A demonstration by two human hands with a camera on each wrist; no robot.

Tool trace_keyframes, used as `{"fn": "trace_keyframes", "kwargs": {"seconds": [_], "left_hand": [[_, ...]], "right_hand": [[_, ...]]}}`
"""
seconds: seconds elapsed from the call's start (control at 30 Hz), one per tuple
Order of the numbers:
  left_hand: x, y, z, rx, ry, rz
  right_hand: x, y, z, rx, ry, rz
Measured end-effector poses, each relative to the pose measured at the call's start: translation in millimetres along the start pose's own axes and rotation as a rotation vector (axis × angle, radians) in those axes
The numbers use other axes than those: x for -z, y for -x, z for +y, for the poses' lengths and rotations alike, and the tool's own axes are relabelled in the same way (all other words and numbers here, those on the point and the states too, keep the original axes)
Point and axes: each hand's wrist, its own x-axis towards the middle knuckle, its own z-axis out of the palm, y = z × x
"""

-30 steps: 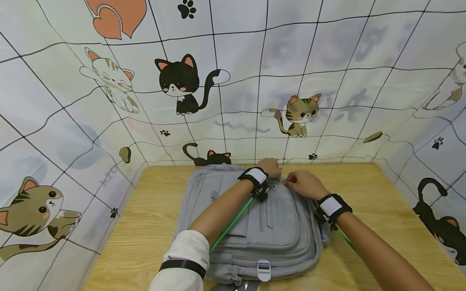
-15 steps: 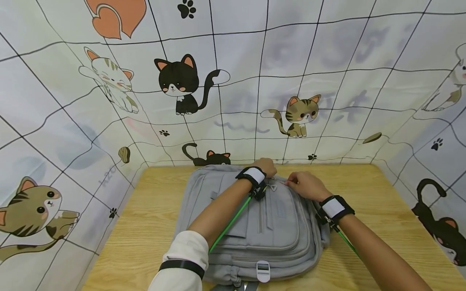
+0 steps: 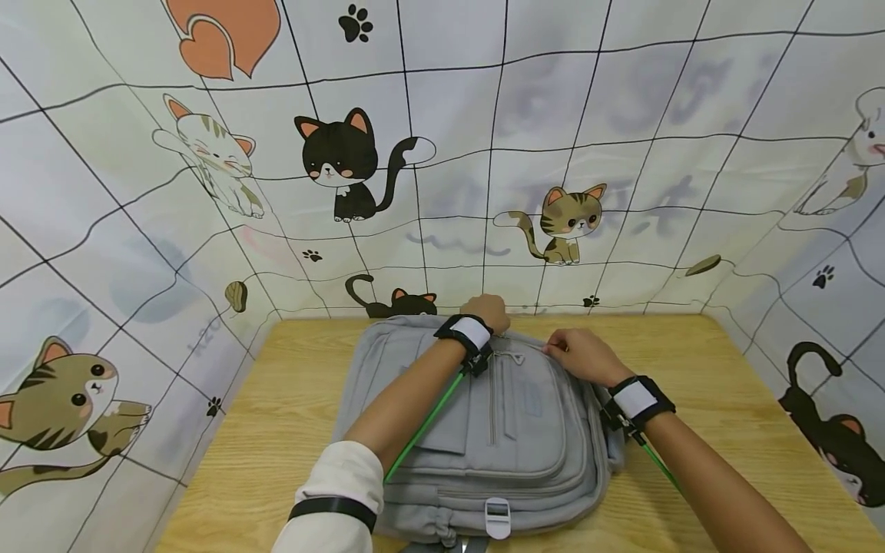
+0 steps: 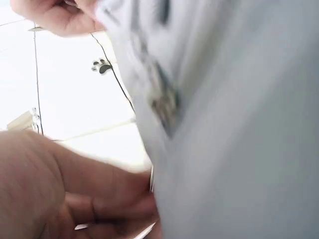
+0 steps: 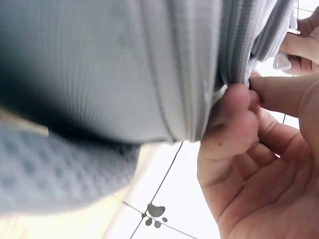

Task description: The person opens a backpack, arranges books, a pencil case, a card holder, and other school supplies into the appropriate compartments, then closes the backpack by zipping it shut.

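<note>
A grey backpack (image 3: 528,438) lies on its back on the table, front pockets facing up. At its far top edge my left hand (image 3: 487,312) pinches what looks like a zipper pull; in the left wrist view thumb and fingers meet at the bag's edge with a thin white bit between them. To the right, my right hand (image 3: 584,356) pinches the bag's edge beside the zipper tape (image 5: 238,45), thumb against fingertips. A triangular zipper pull (image 3: 517,358) lies loose on the front pocket, between the hands.
The wooden table (image 3: 276,430) extends around the bag on both sides. A cat-print cloth wall (image 3: 449,184) stands right behind it. A white buckle (image 3: 498,518) and a strap (image 3: 475,545) lie at the near end of the bag.
My left hand has slid left along the bag's top edge, widening the gap between the hands. The right hand stays nearly in place, still pinching the edge.
</note>
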Motion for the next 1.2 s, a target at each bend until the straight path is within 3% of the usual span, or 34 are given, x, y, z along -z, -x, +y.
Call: {"fn": "trace_keyframes", "kwargs": {"seconds": [0.13,0.2,0.4,0.63,0.83,0.97,1.1,1.2], "left_hand": [[12.2,2.5,-21.1,0.083,-0.02,0.024],[18.1,2.6,-32.1,0.111,-0.005,0.004],[24.9,3.9,-49.5,0.053,0.087,-0.018],[30.1,19.3,-55.4,0.027,0.172,-0.064],[30.6,16.1,-63.5,0.013,0.236,-0.1],[27.5,19.1,-64.9,0.007,0.27,-0.117],[29.2,23.4,-63.0,-0.015,0.234,-0.102],[39.3,24.7,-58.8,-0.047,0.143,-0.027]], "right_hand": [[4,5.3,3,-0.015,-0.018,-0.025],[7,8.7,6,-0.026,-0.017,-0.03],[14,12.2,13,-0.037,-0.011,-0.023],[6,11.9,15,-0.055,-0.002,-0.008],[8,7.0,15,-0.031,0.063,0.035],[6,5.5,17,-0.044,0.083,0.02],[8,1.6,17,-0.041,0.091,-0.036],[17,-12.1,17,-0.055,0.125,-0.054]]}}
